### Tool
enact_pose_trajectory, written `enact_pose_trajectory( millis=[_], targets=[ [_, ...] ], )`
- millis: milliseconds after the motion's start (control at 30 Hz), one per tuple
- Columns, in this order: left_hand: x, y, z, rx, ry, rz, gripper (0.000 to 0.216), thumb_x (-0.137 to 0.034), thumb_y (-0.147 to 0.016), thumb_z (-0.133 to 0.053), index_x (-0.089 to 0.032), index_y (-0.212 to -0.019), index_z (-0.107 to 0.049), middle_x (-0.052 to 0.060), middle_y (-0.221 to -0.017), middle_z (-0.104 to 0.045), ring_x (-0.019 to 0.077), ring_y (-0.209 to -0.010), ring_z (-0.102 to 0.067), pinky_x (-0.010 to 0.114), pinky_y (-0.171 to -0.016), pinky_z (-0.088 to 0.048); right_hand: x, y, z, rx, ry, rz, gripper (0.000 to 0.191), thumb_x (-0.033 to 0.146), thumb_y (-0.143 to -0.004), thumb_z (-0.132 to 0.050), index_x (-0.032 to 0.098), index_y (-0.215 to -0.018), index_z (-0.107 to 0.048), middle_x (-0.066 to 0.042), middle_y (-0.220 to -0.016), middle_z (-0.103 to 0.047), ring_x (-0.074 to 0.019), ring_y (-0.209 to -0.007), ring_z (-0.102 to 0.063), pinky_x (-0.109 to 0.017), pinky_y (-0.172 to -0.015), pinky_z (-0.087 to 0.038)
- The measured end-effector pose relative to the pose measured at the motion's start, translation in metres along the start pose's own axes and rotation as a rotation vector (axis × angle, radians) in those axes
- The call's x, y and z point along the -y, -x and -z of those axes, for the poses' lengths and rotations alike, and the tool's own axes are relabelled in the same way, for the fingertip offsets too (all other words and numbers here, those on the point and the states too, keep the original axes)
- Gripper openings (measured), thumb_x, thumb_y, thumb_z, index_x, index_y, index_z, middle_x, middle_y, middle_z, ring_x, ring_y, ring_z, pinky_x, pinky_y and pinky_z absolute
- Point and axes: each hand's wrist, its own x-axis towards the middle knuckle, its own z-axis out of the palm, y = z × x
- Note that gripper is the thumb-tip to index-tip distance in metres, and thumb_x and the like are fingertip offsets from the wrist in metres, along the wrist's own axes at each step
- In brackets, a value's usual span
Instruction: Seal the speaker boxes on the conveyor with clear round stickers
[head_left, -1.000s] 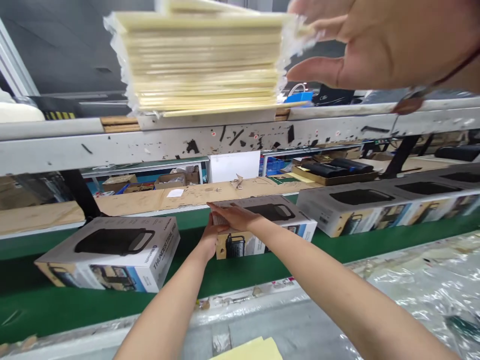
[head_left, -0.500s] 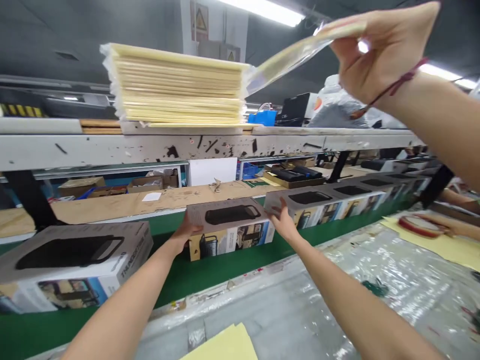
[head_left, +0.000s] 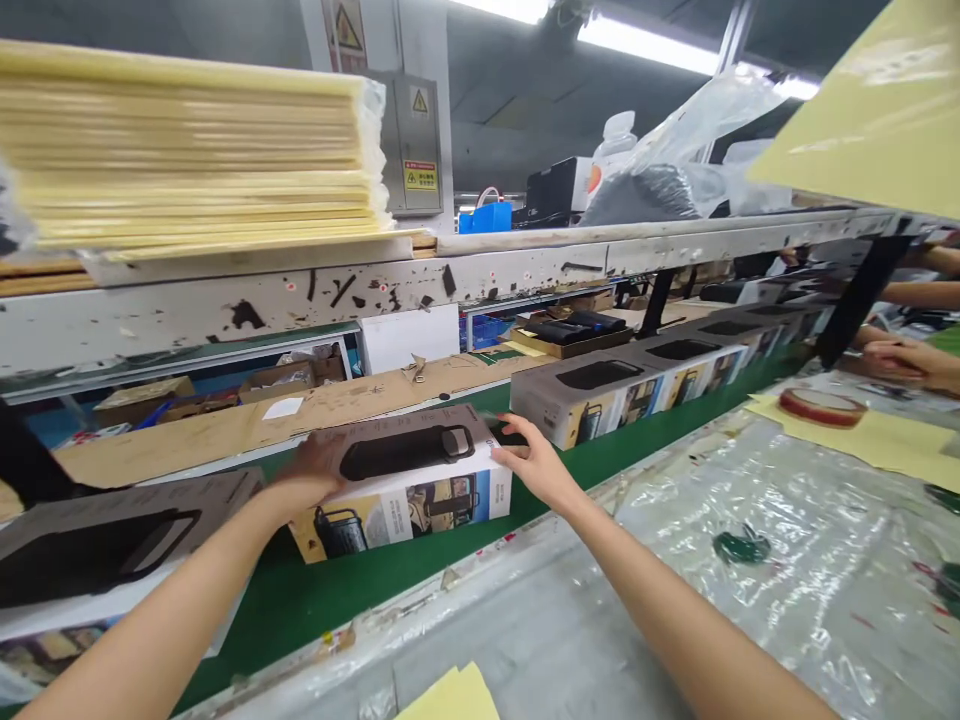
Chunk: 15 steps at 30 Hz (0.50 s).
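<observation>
In the head view, a printed product box with a black speaker-like device pictured on it lies on the green conveyor belt. My left hand grips the box's left end, its fingers partly blurred. At the right end, my right hand has its thumb against the top front corner and its fingers curled behind. Another such box sits to the left, partly behind my left forearm. A row of similar boxes runs away to the right, a small gap beyond my right hand.
Above the belt, a shelf carries a thick stack of yellow sheets. A yellow sheet hangs into the upper right. A plastic-covered table holds a tape roll on yellow paper. Another person's hands show at the right.
The held box has shifted left and closer, widening the gap to the row. My right hand has left the neighbouring box's edge. The other person's raised hand is out of view; the view swung right.
</observation>
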Motion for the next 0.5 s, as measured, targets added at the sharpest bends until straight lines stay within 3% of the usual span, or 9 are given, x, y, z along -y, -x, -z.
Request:
enact_pose_trajectory(
  millis=[67,167,267,400,500],
  targets=[
    [-0.024,-0.003,-0.014,0.031,-0.132,-0.118,0.078,-0.015,-0.072,-0.071,-0.03,-0.147,-0.055,0.007,-0.167,-0.03,0.038,-0.153,-0.027,0.046,-0.119,-0.038,0.001,-0.006,0.001,-0.084,-0.05,-0.021,0.052,0.049,-0.071,-0.074,0.021,-0.115,-0.064,-0.01,-0.115,-0.059,-0.0238,-0.09,-0.067,-0.041,-0.083,-0.055],
    [-0.06,-0.016,-0.049,0.157,-0.247,-0.285,0.066,-0.017,-0.087,-0.058,-0.033,-0.15,-0.051,0.002,-0.169,-0.023,0.0323,-0.151,-0.033,0.043,-0.123,-0.032,0.005,-0.017,0.006,-0.157,-0.123,-0.042,0.043,0.052,-0.067,-0.081,0.021,-0.094,-0.068,-0.008,-0.107,-0.063,-0.0267,-0.103,-0.061,-0.042,-0.094,-0.049],
    [-0.093,-0.042,-0.085,0.18,-0.245,-0.454,0.057,-0.012,-0.094,-0.044,-0.028,-0.147,-0.055,0.001,-0.168,-0.028,0.0278,-0.152,-0.033,0.041,-0.125,-0.029,0.012,-0.022,0.014,-0.102,-0.23,-0.083,0.043,0.053,-0.061,-0.088,0.021,-0.083,-0.069,-0.006,-0.092,-0.067,-0.0253,-0.094,-0.064,-0.041,-0.09,-0.051],
    [-0.132,-0.084,-0.122,0.186,-0.19,-0.717,0.061,0.002,-0.087,-0.037,-0.021,-0.136,-0.066,0.004,-0.163,-0.038,0.0227,-0.154,-0.028,0.037,-0.127,-0.025,0.016,-0.021,0.027,-0.044,-0.375,-0.164,0.049,0.056,-0.058,-0.091,0.02,-0.08,-0.066,-0.002,-0.074,-0.067,-0.0206,-0.074,-0.067,-0.039,-0.078,-0.056],
    [-0.15,-0.107,-0.14,0.258,-0.162,-0.81,0.057,0.007,-0.078,-0.039,-0.021,-0.111,-0.077,0.004,-0.149,-0.057,0.0226,-0.143,-0.047,0.037,-0.125,-0.027,0.014,-0.022,0.032,-0.034,-0.426,-0.22,0.048,0.052,-0.058,-0.093,0.02,-0.081,-0.067,-0.001,-0.072,-0.069,-0.0192,-0.074,-0.068,-0.035,-0.075,-0.058]
  ],
)
